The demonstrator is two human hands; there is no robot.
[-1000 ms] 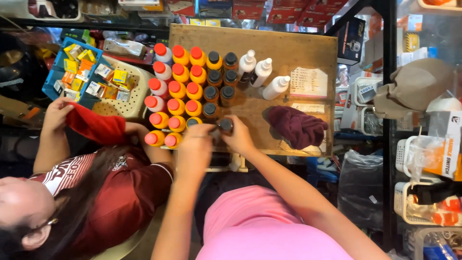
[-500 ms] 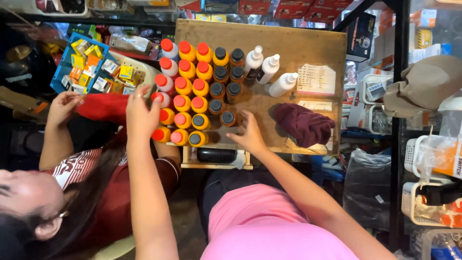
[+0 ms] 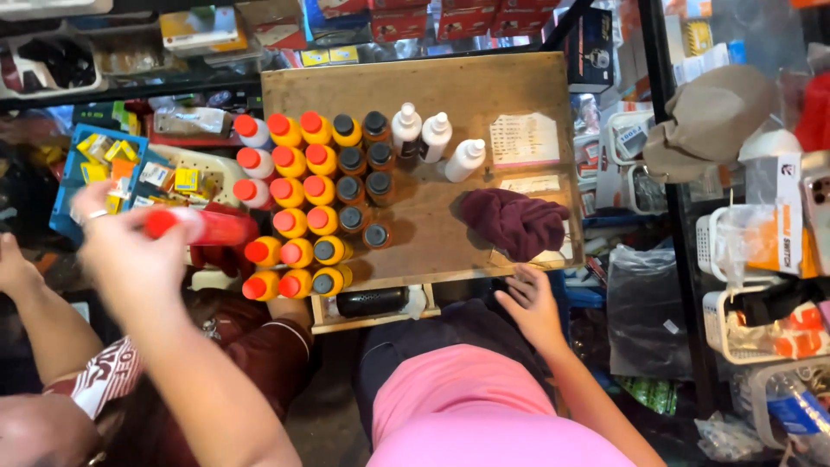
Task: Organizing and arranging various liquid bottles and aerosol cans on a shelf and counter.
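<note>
My left hand (image 3: 130,255) is raised at the left, off the wooden board (image 3: 484,86), and grips a white bottle with a red cap (image 3: 177,223), blurred by motion. My right hand (image 3: 529,303) rests open at the board's front edge, just below a maroon cloth (image 3: 514,220). On the board stand rows of bottles: white ones with red caps (image 3: 251,160), yellow ones with red caps (image 3: 290,190), yellow and brown ones with dark caps (image 3: 350,186), and three white squeeze bottles (image 3: 432,138).
Another person in a dark red shirt (image 3: 259,346) sits at the left, one hand (image 3: 13,268) near a blue crate of small boxes (image 3: 65,203). A cream basket (image 3: 212,164) stands beside the board. Shelves and bins of packaged goods (image 3: 743,259) crowd the right and back.
My left hand has lifted a white red-capped bottle out of the left column and swung it left. My right hand has drawn back from the dark-capped bottles to the board's front edge.
</note>
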